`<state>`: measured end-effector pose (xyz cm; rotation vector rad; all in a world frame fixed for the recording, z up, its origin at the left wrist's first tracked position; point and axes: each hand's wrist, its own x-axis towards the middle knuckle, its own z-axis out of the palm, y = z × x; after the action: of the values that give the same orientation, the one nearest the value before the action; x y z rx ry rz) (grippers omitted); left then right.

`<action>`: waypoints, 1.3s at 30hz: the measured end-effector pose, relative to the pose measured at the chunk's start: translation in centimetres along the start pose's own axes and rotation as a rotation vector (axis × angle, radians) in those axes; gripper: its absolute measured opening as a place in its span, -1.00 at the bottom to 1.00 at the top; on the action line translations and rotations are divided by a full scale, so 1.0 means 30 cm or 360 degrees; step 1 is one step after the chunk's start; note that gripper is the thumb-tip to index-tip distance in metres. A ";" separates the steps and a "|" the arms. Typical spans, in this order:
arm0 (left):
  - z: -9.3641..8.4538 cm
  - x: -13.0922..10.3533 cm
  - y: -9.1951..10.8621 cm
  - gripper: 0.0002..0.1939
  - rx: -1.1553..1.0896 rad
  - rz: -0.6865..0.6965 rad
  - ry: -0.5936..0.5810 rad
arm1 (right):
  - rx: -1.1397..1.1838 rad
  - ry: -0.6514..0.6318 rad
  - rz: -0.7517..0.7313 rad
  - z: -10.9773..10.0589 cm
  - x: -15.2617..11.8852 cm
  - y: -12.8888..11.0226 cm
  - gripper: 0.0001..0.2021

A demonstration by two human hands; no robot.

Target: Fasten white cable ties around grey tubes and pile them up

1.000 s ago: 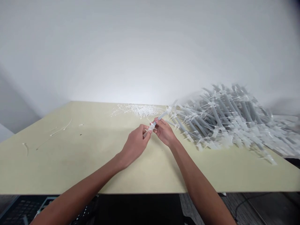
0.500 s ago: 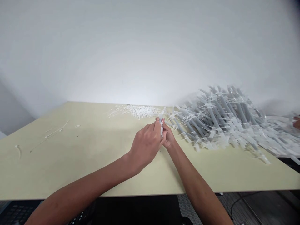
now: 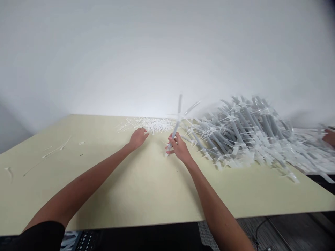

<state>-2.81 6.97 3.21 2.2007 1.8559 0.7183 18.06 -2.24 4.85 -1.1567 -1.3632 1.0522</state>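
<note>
My right hand (image 3: 179, 148) is closed around a grey tube assembly (image 3: 176, 129), held tilted above the table. From a joint partway up, one tube goes on upward and a clear branch leans off to the right; both upper ends are blurred. To the left, my left hand (image 3: 138, 137) reaches to the front of a pile of white cable ties (image 3: 157, 124). Its fingers are loosely bent and apart, and nothing shows in them. Whether the fingertips touch the ties I cannot tell.
A large heap of grey tube assemblies with cable ties (image 3: 243, 129) covers the table's right side. Loose cable ties (image 3: 56, 148) and a small dark bit (image 3: 81, 154) lie at left. Another person's hand (image 3: 329, 137) shows at the right edge. A white wall (image 3: 157, 59) stands behind.
My hands, together around the piece before, have parted. The left has moved forward and left to the cable ties. The tube assembly now stands raised in my right hand.
</note>
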 end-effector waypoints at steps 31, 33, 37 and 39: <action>-0.132 -0.220 -0.023 -0.79 -0.0395 -0.0213 0.0078 | -0.0148 -0.0069 -0.0026 0.001 0.026 0.074 -0.79; -0.134 -0.300 -0.019 -0.80 -0.0326 -0.0150 0.0073 | -0.0160 -0.0068 -0.0031 0.001 0.027 0.074 -0.79; -0.127 -0.401 -0.021 -0.79 -0.0178 -0.0006 -0.0112 | -0.0180 -0.0072 -0.0028 0.001 0.028 0.077 -0.78; -0.120 -0.400 -0.025 -0.73 -0.0098 0.0117 -0.0116 | -0.0178 -0.0072 -0.0024 0.001 0.028 0.079 -0.77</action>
<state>-6.43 -5.05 3.06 2.2356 1.7038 0.6891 18.26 -1.04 2.66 -1.2082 -1.4800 1.0076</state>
